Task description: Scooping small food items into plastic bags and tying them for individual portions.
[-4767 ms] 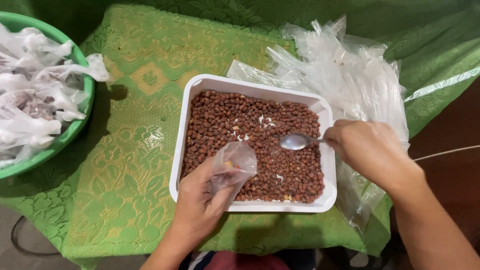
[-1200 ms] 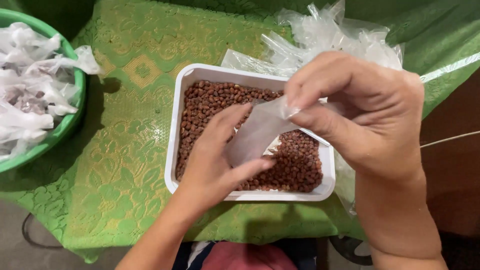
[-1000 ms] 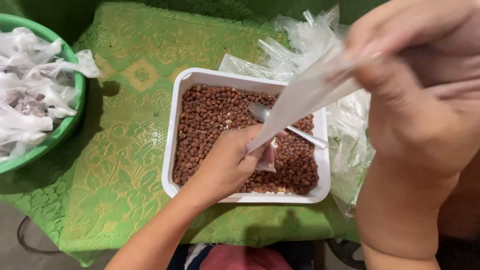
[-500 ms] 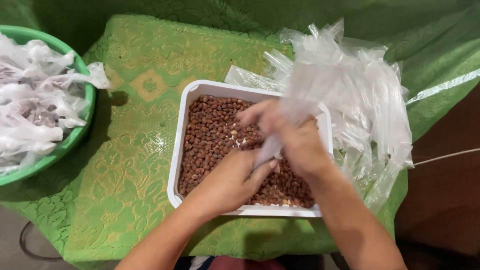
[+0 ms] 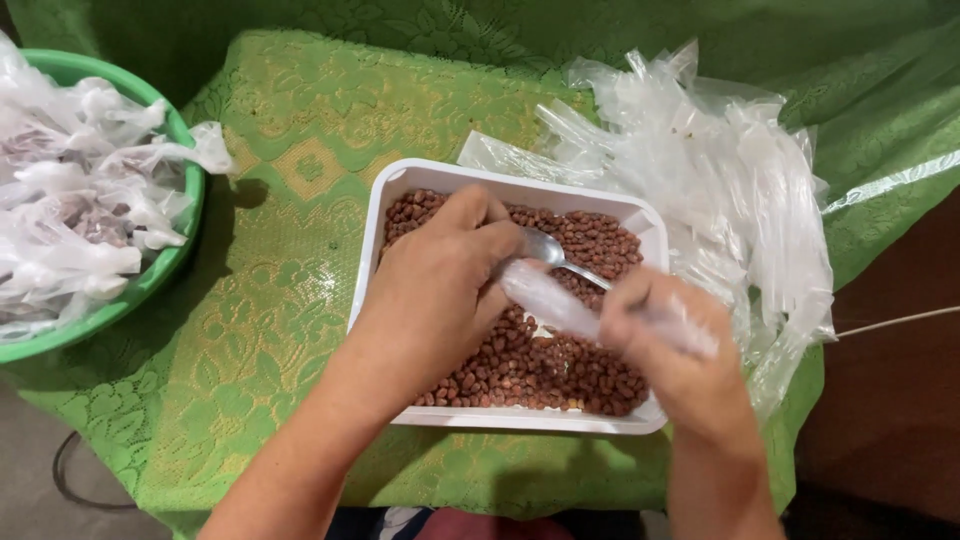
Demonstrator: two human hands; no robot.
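The spoon (image 5: 548, 250) was shiny metal; the tray (image 5: 395, 195) smooth white plastic; the bags (image 5: 720, 180) thin, glossy film — the cloth (image 5: 290, 290) matt green lace; the bowl (image 5: 185, 210) green plastic.

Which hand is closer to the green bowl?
The left hand. It is over the left half of the white tray, the side facing the green bowl. The right hand is over the tray's right end, farther from the bowl.

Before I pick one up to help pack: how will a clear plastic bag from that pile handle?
Probably floppy: the clear bags lie crumpled and draped over the cloth. Likely very light and slippery, being thin and glossy. The bag stretched between both hands only holds shape while pulled.
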